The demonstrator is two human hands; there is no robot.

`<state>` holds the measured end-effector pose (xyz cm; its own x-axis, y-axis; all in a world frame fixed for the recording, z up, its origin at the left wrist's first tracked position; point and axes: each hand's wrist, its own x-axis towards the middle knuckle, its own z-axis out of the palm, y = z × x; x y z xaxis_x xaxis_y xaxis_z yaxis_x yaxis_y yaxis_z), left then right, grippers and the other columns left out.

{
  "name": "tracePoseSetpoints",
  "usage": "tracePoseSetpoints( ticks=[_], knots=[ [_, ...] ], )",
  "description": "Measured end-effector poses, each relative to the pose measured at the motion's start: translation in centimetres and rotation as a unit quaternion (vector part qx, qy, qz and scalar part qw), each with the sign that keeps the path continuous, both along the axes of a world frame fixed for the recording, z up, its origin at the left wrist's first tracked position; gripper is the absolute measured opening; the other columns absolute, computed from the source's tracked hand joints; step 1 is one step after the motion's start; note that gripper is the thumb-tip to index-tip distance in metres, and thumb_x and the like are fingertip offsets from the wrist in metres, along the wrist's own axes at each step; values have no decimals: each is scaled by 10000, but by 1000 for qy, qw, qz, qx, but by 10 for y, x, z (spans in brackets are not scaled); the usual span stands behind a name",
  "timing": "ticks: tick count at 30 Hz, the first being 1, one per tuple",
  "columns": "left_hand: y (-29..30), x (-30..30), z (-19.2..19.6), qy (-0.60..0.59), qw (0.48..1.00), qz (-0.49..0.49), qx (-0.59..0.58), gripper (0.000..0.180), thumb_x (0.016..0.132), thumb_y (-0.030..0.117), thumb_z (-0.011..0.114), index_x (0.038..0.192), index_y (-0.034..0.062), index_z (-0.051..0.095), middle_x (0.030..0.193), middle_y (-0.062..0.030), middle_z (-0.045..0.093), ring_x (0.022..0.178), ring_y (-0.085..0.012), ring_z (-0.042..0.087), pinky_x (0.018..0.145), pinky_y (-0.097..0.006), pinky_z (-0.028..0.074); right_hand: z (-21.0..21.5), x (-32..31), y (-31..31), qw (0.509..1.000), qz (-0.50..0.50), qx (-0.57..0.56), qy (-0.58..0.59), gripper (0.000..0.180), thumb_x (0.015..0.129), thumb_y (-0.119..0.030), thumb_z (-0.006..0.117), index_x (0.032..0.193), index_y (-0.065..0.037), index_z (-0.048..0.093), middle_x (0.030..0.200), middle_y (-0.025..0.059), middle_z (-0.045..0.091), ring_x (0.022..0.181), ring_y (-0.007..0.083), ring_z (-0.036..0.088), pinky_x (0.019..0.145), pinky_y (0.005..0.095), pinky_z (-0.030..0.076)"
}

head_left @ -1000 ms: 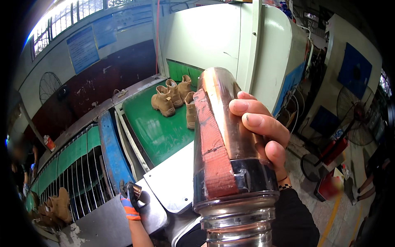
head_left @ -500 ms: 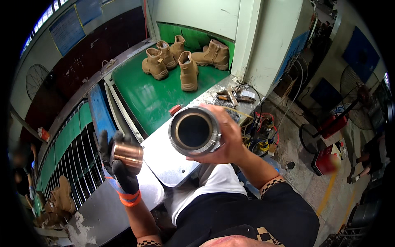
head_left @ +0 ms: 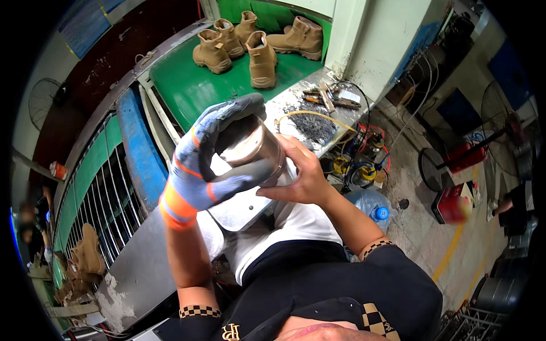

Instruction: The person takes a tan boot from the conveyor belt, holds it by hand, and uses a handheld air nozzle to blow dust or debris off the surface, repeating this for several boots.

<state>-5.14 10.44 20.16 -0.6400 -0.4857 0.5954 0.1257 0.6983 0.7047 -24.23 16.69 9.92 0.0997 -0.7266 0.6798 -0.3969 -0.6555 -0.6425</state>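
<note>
Left hand (head_left: 196, 165) now higher, around the flask (head_left: 265, 149), opposite the right hand (head_left: 304, 177)

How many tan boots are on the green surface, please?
5 clearly visible: front-left boot, second boot behind it, third boot farther back, centre boot, side-on right boot. Another may be partly hidden behind the right boot.

Cannot see much of the metal cylinder (head_left: 268, 148) behind the gloved left hand (head_left: 196, 181), nor sort out the small items (head_left: 329, 100) on the desk (head_left: 293, 101), nor make out the blurred person (head_left: 27, 223) at far left.
</note>
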Motion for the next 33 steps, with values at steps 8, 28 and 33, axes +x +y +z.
tracePoseSetpoints(
  ticks=[8, 28, 33],
  knots=[
    [-30, 17, -51, 38, 987, 8, 153, 753, 840, 105, 674, 1477, -8, 288, 1467, -160, 410, 1342, -248, 419, 1132, -381, 283, 7, -32, -18, 977, 49, 161, -133, 789, 603, -91, 907, 1266, 37, 498, 1136, 112, 633, 994, 172, 636, 853, 301, 524],
    [-24, 108, -209, -250, 910, 330, -26, 428, 782, 215, 714, 1180, 80, 633, 1253, -153, 579, 1211, -362, 495, 1050, -452, 376, -18, -202, -272, 939, -312, -43, -138, 594, 641, -284, 878, 1094, -26, 594, 976, 86, 682, 887, 196, 646, 816, 338, 505],
    [-24, 102, -205, -241, 915, 324, -16, 409, 781, 187, 708, 1169, 78, 639, 1247, -146, 582, 1198, -361, 503, 1042, -449, 383, -33, -216, -262, 936, -332, -46, -111, 632, 652, -332, 872, 1119, -26, 577, 1007, 98, 680, 914, 216, 647, 829, 352, 499]
  ],
)
